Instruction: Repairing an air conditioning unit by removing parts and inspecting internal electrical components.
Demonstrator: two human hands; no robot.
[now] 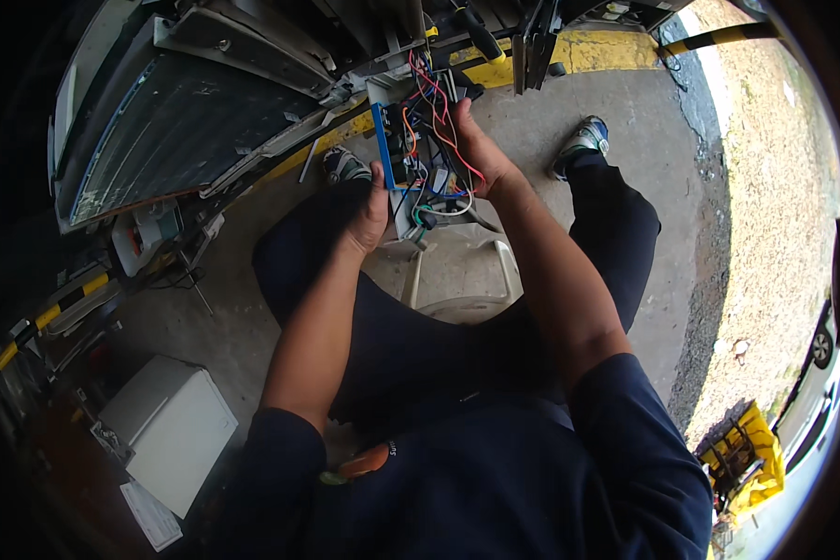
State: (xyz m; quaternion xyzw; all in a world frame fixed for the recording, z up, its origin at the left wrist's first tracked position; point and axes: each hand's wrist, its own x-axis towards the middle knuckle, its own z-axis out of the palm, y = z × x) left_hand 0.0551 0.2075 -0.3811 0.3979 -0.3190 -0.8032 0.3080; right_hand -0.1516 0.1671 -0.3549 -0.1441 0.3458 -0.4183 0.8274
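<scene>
Between my two hands, out in front of my knees, is an open electronics unit [423, 177] full of loose wires. A circuit board with a blue edge [383, 145] stands along its left side. Red, orange, white and blue wires [446, 126] loop over the middle and run up from its far end. My left hand [371, 213] grips the near left side, thumb up along the edge. On the right side, my right hand [478, 149] is closed round the edge with its thumb on top. Most fingers of both hands are hidden beneath the unit.
A pale plastic seat [511, 271] is under me. Large dark panels [191, 121] lean at the left. Beyond the unit are a screwdriver with a black and yellow handle [479, 35] and a yellow floor stripe [607, 54]. A white box [182, 439] stands at lower left, a yellow container [765, 457] at lower right.
</scene>
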